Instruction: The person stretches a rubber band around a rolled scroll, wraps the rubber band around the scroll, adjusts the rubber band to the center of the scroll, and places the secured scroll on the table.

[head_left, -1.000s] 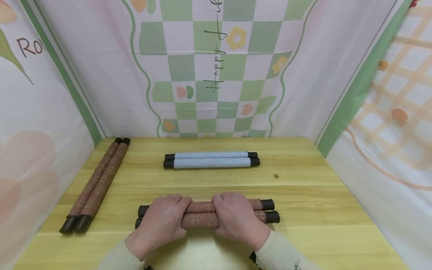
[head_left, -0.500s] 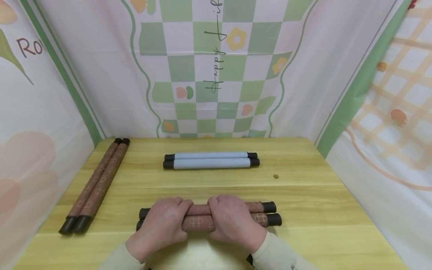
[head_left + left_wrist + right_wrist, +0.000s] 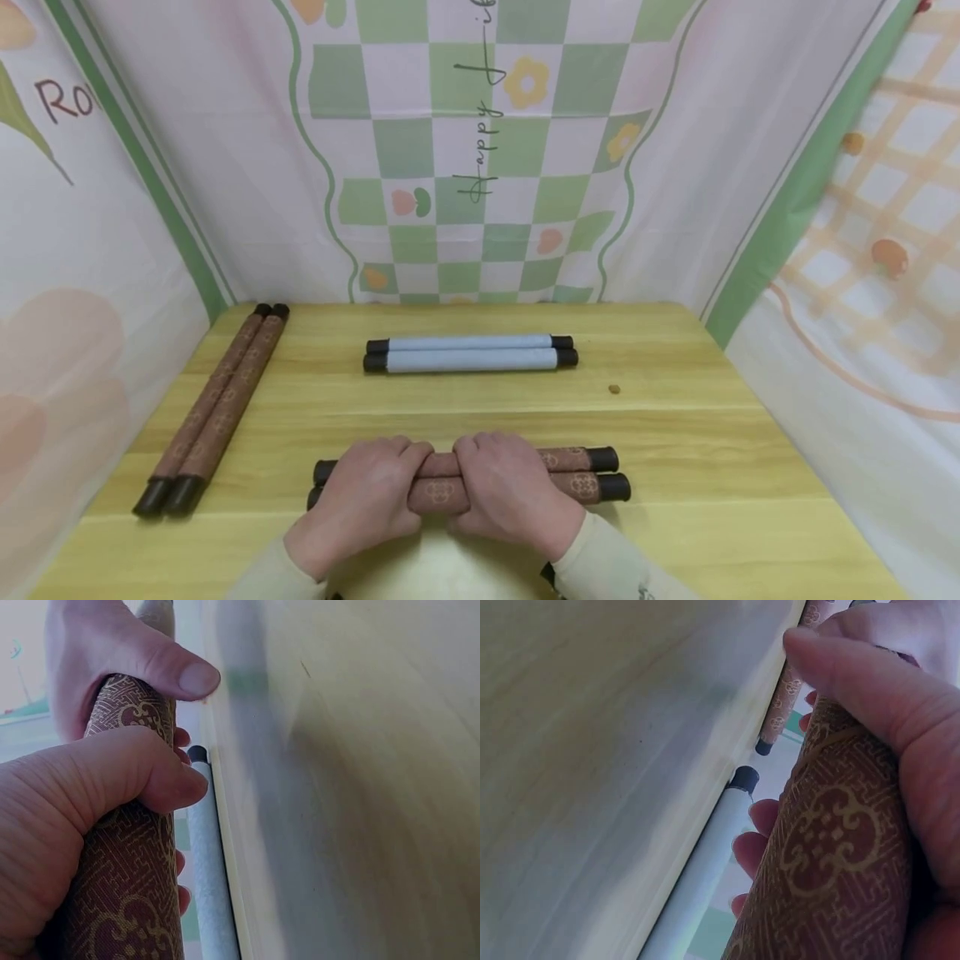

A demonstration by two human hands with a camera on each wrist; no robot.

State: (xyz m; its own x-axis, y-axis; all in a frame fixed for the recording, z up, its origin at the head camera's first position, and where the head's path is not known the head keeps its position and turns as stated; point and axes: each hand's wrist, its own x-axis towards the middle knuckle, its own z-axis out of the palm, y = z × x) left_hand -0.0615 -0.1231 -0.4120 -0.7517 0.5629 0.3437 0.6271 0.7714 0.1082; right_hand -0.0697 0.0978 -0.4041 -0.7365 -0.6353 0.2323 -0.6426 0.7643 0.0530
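Note:
A brown patterned scroll (image 3: 438,496) with black roller ends is rolled in from both sides, so two rolls lie side by side near the table's front. My left hand (image 3: 372,490) grips both rolls left of the middle. On the other side of the middle, my right hand (image 3: 510,493) grips them the same way, and only a short stretch shows between the hands. The left wrist view has the brocade (image 3: 131,892) under my thumb. Fingertips curl round the far side of the scroll (image 3: 829,840) in the right wrist view. I cannot tell whether it touches the table.
Further back lies a pale blue scroll (image 3: 472,360) with black ends, parallel to the held one. Another brown scroll (image 3: 225,408) lies slanted along the left of the wooden table (image 3: 712,467). A small brown speck (image 3: 614,389) is at the right. Patterned cloth (image 3: 465,150) hangs around.
My right hand has slid left along the scroll, narrowing the gap to my left hand. The held scroll has shifted slightly right. The other scrolls stay put.

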